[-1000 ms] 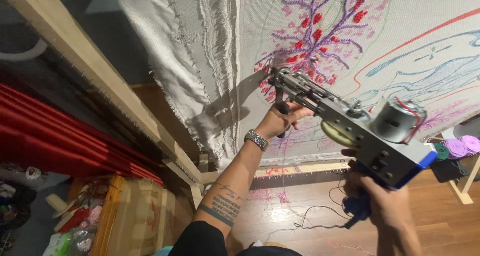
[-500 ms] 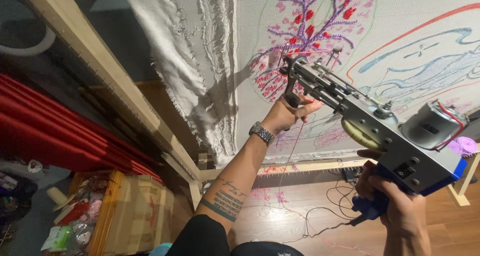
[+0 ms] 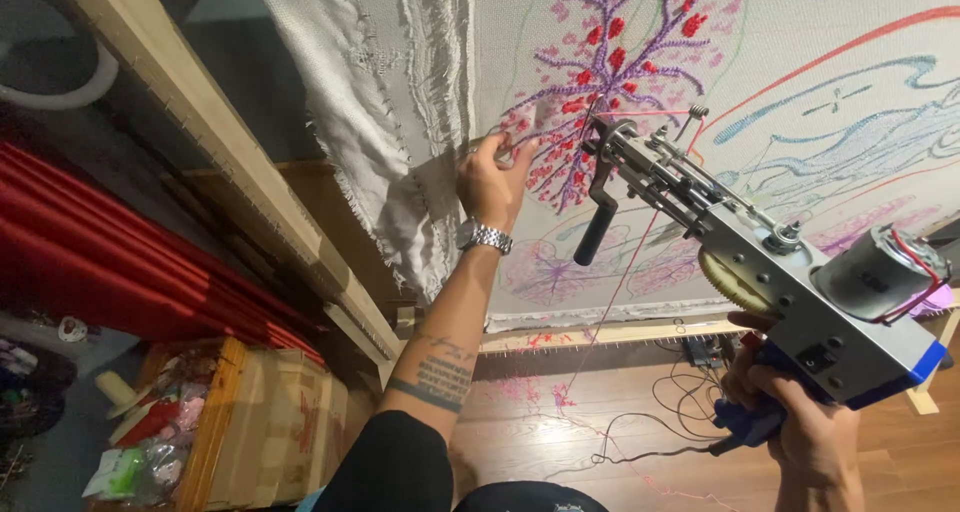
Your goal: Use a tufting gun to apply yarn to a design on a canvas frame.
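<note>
My right hand (image 3: 800,437) sits at about 5 o'clock in my view, fingers wrapped tight round the blue grip of the tufting gun (image 3: 760,272). The gun's metal body runs up from there toward 11 o'clock, its nose (image 3: 605,137) right up against the stretched backing cloth (image 3: 800,62). A brass-coloured gear shows on its underside, a cylindrical motor (image 3: 878,272) rides on its rear at about 3 o'clock, and a black front handle (image 3: 595,227) hangs free below the nose, with nothing gripping it. A thin red yarn (image 3: 625,272) drops from the gun's front down toward the floor.

My left hand (image 3: 495,177) is near the centre, a touch toward 12 o'clock, well apart from the gun's handle. Its fingers are loosely spread, the fingertips (image 3: 510,144) pressing against the cloth just beside the purple and red tufted branch pattern (image 3: 610,62); they grasp nothing. A metal wristwatch (image 3: 485,237) circles that wrist.

At 9 to 11 o'clock the wooden frame beam (image 3: 210,142) slants down, with loose frayed cloth (image 3: 360,102) hanging beside it. Red fabric (image 3: 120,252) lies at 9 o'clock, a cardboard box (image 3: 270,422) at 7 o'clock, and black cables (image 3: 650,442) curl over the wooden floor (image 3: 620,392) at 6 o'clock.
</note>
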